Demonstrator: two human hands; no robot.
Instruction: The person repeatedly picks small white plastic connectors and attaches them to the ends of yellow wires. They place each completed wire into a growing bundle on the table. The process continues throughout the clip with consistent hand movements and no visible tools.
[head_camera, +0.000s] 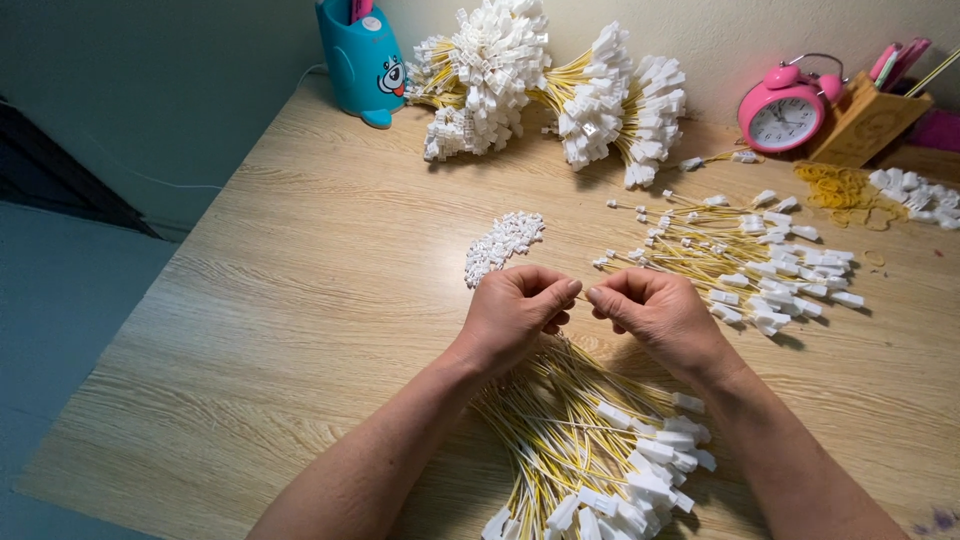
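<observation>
My left hand (515, 312) and my right hand (655, 310) meet above the wooden table (300, 300), thumbs and forefingers pinched together on something small between them; a thin yellow wire end shows at the left hand. Below the hands lies a loose bundle of yellow-and-white wires with white plastic connectors (600, 450). Just beyond my left hand sits a small heap of tiny white connector pieces (503, 243). To the right lies a spread of wires with white connectors (745, 265).
Big bunches of finished wires with white connectors (550, 90) lean at the back wall. A teal pen holder (362, 60) stands back left. A pink alarm clock (785, 110), a wooden holder (865, 125), yellow rubber bands (840, 190) and loose white connectors (915, 195) are back right.
</observation>
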